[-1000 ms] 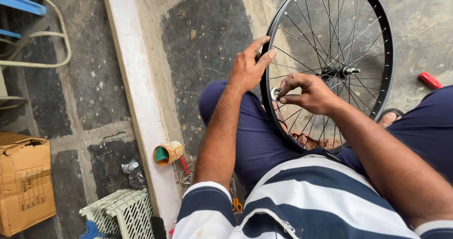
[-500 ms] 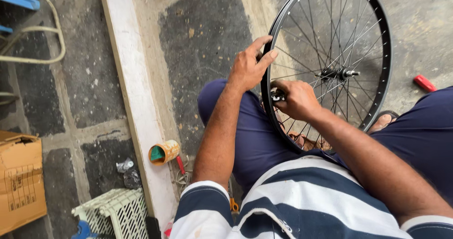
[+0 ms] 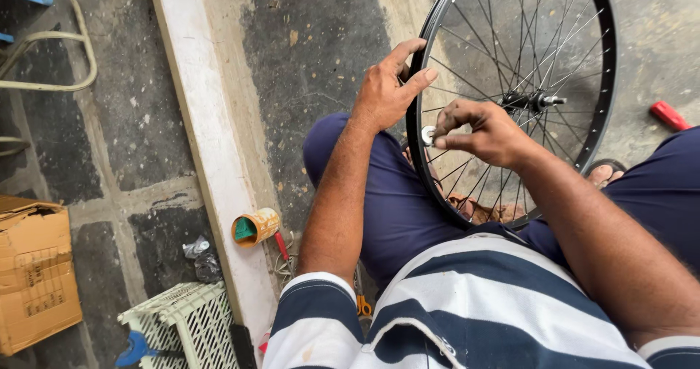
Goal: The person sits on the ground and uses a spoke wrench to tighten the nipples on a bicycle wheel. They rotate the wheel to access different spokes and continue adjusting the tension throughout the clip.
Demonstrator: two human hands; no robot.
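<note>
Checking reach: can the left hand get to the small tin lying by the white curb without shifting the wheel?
Probably yes. The left hand only grips the wheel rim; the tin lies on its side below that forearm, nothing between them. Letting go leaves the wheel to the right hand.

I see a black-rimmed spoked bicycle wheel point(image 3: 598, 70), my navy-and-white striped shirt point(image 3: 474, 311), navy trousers point(image 3: 386, 201), and a brown cardboard box point(image 3: 33, 274).

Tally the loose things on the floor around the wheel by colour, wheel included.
Black: 1, the bicycle wheel
Red: 1, the red tool
Yellow: 1, the small can lying on its side
Brown: 1, the cardboard box
White: 1, the plastic crate
Total: 5
</note>
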